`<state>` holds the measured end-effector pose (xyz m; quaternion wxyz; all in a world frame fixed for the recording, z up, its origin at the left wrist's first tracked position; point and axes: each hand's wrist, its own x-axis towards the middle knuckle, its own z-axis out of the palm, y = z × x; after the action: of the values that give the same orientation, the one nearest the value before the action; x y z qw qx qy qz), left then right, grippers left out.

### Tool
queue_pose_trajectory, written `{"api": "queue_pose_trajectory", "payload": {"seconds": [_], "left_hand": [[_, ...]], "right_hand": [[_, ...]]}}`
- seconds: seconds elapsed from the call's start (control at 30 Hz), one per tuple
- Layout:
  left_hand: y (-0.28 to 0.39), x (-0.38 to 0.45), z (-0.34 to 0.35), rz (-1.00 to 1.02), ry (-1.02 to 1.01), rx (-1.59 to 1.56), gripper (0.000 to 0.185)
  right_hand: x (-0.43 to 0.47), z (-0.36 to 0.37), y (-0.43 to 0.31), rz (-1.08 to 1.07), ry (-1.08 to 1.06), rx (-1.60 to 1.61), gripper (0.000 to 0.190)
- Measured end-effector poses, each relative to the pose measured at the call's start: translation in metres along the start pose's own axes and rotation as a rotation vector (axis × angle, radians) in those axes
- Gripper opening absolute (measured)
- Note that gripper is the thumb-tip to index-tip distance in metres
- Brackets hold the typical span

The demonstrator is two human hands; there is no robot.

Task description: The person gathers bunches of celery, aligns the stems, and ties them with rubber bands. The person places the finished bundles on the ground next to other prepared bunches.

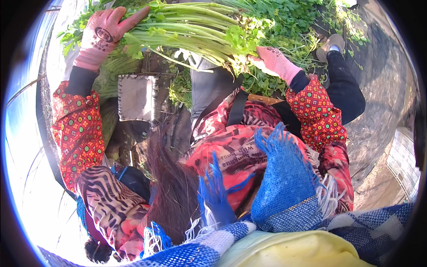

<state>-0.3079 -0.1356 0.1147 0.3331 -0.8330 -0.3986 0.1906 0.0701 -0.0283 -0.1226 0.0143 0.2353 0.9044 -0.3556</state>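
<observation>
A loose bunch of pale green celery stalks (pixel 190 28) spans the top of the head view, with its roots to the right and its leaves to the left. My left hand (pixel 105 31), in a pink coated glove that bears writing, holds the leafy end, its index finger stretched along the stalks. At the root end, my right hand (pixel 275 63) in a matching glove grips the bunch; its fingertips are partly hidden by roots and leaves. One thin stalk (pixel 180 61) hangs apart below the bunch.
Leafy celery greens (pixel 283 20) are heaped at the upper right, beside a brown shoe (pixel 330 46) on a bent leg. A stitched-edge square panel (pixel 137 96) lies below the bunch. A white plastic crate (pixel 403 160) stands far right. Translucent sheeting (pixel 26 133) lines the left.
</observation>
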Motion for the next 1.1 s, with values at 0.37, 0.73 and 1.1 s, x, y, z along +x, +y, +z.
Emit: {"api": "queue_pose_trajectory", "payload": {"seconds": [0.37,0.73,1.1], "left_hand": [[0.005,0.015,-0.017,0.057,0.135,0.042,0.075],[0.003,-0.017,-0.014,0.033,0.085,-0.001,0.083],[0.001,-0.018,0.003,-0.045,0.089,-0.131,0.088]], "right_hand": [[0.028,-0.003,-0.002,0.027,-0.058,-0.273,0.040],[0.012,0.075,0.075,0.583,-0.386,0.013,0.061],[0.134,-0.027,-0.024,-0.096,0.579,0.638,0.022]]}}
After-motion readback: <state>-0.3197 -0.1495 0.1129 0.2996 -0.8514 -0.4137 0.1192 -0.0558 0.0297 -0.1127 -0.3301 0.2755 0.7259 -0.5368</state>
